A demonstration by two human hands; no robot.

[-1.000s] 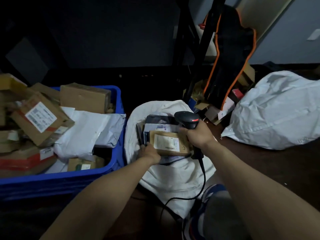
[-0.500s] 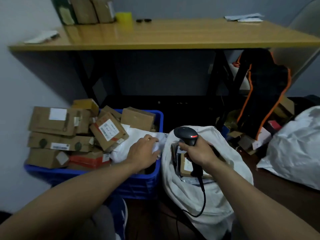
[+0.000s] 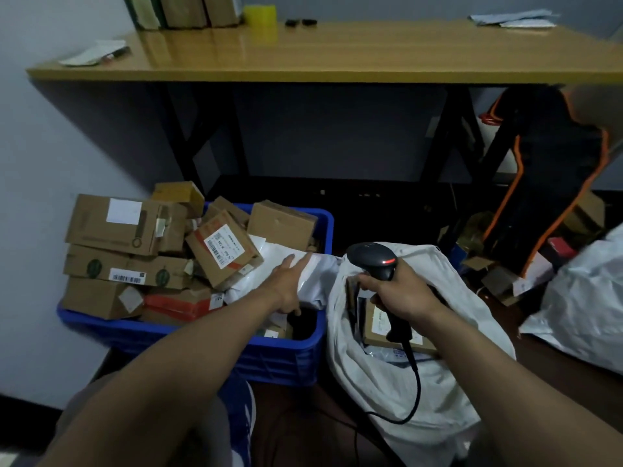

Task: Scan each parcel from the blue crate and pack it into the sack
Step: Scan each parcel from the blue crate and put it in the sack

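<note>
Since the white poly mailer [image 3: 315,276] lies slack on top at the near right corner of the blue crate [image 3: 276,352], the next pick is best made by closing on its near edge and lifting it up, clear of the tilted cardboard box [image 3: 222,247] leaning beside it, then turning its label toward the scanner. The left hand [image 3: 286,288] reaches forward with a nearly straight arm, its fingers straight and laid flat on the mailer, not yet curled round it; where the thumb sits I cannot tell. The right hand [image 3: 401,294] is wrapped round the grip of the barcode scanner [image 3: 374,259], held over the open mouth of the white sack [image 3: 438,382], where a labelled brown parcel [image 3: 377,332] already lies.
</note>
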